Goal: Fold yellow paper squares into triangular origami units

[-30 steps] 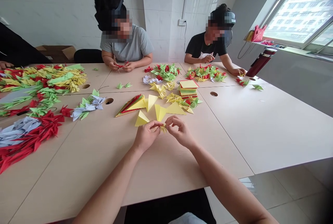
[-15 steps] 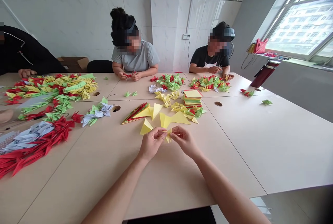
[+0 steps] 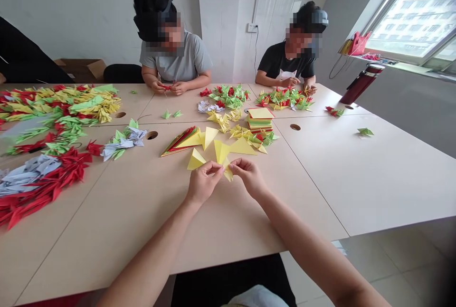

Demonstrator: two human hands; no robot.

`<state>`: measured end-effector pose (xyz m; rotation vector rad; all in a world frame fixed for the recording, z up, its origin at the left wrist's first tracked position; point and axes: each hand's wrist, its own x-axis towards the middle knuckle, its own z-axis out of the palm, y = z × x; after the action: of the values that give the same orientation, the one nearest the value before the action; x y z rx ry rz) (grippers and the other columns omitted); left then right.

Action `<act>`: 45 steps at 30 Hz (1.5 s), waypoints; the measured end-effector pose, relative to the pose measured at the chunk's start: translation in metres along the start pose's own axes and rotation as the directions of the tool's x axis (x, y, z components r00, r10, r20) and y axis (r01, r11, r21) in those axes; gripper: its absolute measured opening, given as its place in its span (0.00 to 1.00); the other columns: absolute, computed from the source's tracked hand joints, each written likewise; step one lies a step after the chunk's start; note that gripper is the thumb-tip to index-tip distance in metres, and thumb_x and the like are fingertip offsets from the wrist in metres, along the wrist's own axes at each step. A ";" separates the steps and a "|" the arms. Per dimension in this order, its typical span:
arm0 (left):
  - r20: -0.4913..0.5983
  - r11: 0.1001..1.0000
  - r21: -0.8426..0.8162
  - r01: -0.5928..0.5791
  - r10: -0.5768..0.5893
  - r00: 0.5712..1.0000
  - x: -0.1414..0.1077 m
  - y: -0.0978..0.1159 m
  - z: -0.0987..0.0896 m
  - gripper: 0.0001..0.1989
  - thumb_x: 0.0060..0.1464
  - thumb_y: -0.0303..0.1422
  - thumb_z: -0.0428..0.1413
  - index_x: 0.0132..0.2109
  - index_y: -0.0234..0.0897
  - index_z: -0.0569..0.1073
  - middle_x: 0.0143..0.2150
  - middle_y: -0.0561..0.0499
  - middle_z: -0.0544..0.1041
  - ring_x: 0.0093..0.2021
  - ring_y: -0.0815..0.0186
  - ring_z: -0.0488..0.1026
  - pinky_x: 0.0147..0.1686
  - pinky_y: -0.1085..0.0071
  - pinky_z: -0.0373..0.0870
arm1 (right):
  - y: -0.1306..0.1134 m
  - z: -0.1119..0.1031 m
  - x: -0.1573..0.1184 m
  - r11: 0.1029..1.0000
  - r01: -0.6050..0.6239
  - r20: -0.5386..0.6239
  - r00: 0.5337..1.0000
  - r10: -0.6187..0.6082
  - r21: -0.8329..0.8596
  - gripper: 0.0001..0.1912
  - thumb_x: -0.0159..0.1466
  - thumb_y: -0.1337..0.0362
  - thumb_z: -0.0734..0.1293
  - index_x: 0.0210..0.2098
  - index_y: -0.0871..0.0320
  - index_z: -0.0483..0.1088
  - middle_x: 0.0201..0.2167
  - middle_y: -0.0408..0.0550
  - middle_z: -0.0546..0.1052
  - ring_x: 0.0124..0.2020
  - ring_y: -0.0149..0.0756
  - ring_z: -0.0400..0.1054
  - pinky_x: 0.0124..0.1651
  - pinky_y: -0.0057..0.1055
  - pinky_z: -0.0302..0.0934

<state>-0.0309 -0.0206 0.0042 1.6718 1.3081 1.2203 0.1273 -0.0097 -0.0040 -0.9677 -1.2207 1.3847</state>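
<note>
left hand [image 3: 204, 183], right hand [image 3: 249, 177]: both pinching folded yellow origami paper [image 3: 227, 172]; yellow paper triangles [image 3: 221, 151] just ahead; colored paper stack [image 3: 260, 119] beyond; red paper cranes [image 3: 46, 188] far left

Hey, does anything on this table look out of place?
One small green paper crane looks stray. It lies alone on the right-hand table, well apart from the heaps of folded cranes, the nearest being the red and green crane pile in front of the person in the black shirt.
</note>
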 end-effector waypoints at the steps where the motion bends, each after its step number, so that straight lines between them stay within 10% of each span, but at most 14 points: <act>1: -0.005 1.000 -0.007 0.007 -0.007 1.000 0.000 0.000 0.000 0.09 0.51 0.38 0.56 0.30 0.37 0.73 0.29 0.53 0.77 0.32 0.67 0.74 0.34 0.75 0.68 | 0.001 0.001 0.000 1.000 0.008 -0.006 1.000 -0.008 0.005 0.11 0.55 0.57 0.68 0.26 0.60 0.69 0.23 0.42 0.68 0.26 0.28 0.59 0.31 0.28 0.54; 10: -0.040 0.994 -0.085 0.065 -0.068 0.997 0.001 -0.007 0.005 0.08 0.49 0.36 0.57 0.34 0.37 0.71 0.29 0.53 0.76 0.31 0.67 0.74 0.33 0.74 0.68 | 0.005 0.005 0.001 0.986 -0.002 -0.033 0.999 0.008 0.164 0.12 0.51 0.61 0.72 0.26 0.58 0.65 0.24 0.40 0.69 0.26 0.28 0.61 0.32 0.28 0.57; 18: 0.150 0.992 0.054 -0.115 0.106 0.983 0.000 0.003 -0.001 0.14 0.50 0.28 0.55 0.45 0.43 0.73 0.44 0.52 0.77 0.45 0.66 0.73 0.49 0.70 0.66 | -0.002 -0.004 0.003 0.932 -0.129 -0.052 0.987 0.155 0.340 0.12 0.48 0.63 0.73 0.26 0.57 0.66 0.24 0.38 0.66 0.25 0.25 0.60 0.30 0.25 0.57; 27: 0.037 0.976 -0.180 0.121 -0.116 0.993 0.006 -0.010 -0.002 0.13 0.48 0.41 0.59 0.35 0.36 0.75 0.33 0.49 0.79 0.35 0.64 0.75 0.37 0.70 0.69 | -0.004 0.004 -0.002 0.997 0.057 -0.015 0.998 -0.058 -0.059 0.14 0.53 0.52 0.70 0.29 0.57 0.69 0.24 0.41 0.69 0.26 0.29 0.60 0.29 0.28 0.56; 45: -0.029 0.992 -0.088 0.090 -0.093 0.995 0.007 -0.007 -0.004 0.12 0.45 0.42 0.60 0.28 0.36 0.74 0.27 0.52 0.75 0.29 0.68 0.69 0.31 0.74 0.65 | -0.001 0.009 -0.008 0.945 0.107 -0.005 0.993 -0.114 -0.310 0.17 0.56 0.50 0.67 0.24 0.58 0.66 0.20 0.42 0.68 0.23 0.29 0.58 0.25 0.27 0.52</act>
<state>-0.0367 -0.0124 0.0006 1.5206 1.3183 1.2370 0.1203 -0.0188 -0.0025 -1.1074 -1.4816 1.1102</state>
